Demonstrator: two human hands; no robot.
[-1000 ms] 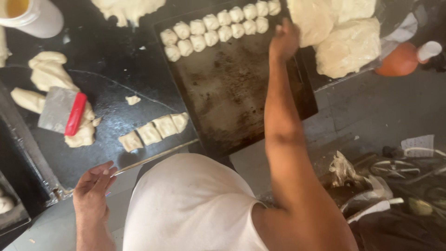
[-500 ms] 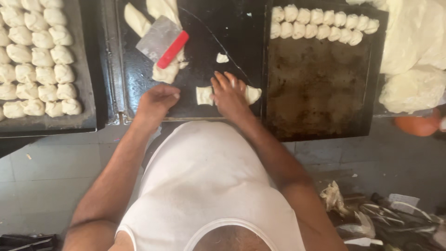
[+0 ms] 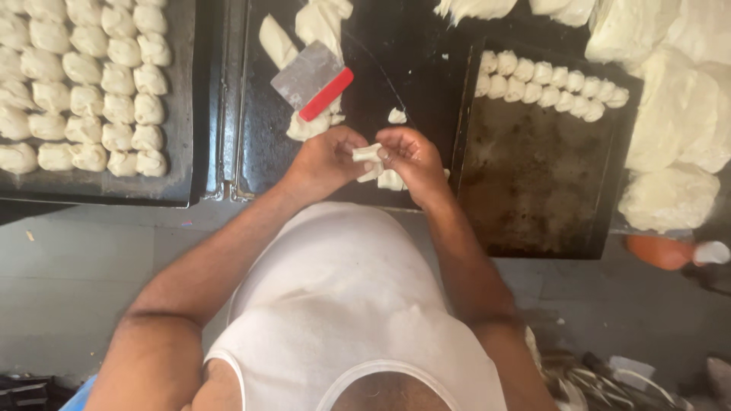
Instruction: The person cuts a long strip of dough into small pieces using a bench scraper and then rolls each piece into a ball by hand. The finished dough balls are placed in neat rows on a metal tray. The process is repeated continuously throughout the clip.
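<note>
Head view shows your left hand (image 3: 324, 161) and right hand (image 3: 411, 156) meeting over the near edge of the dark bench (image 3: 365, 76), both pinching one small dough piece (image 3: 368, 152) between the fingertips, so each grip is closed narrow on it. More cut pieces (image 3: 391, 180) lie just under your right hand at the bench's front edge. Beyond your left hand, the scraper (image 3: 314, 80) with its red handle rests on a dough strip (image 3: 308, 125). To your right the dark tray (image 3: 533, 175) carries a row of dough balls (image 3: 548, 80) along its far edge; most of its surface lies bare. To your left, the full tray (image 3: 183, 114) is packed with balls. Half a second ago both hands lay flat on the bench over the pieces; now they are lifted and joined on one.
</note>
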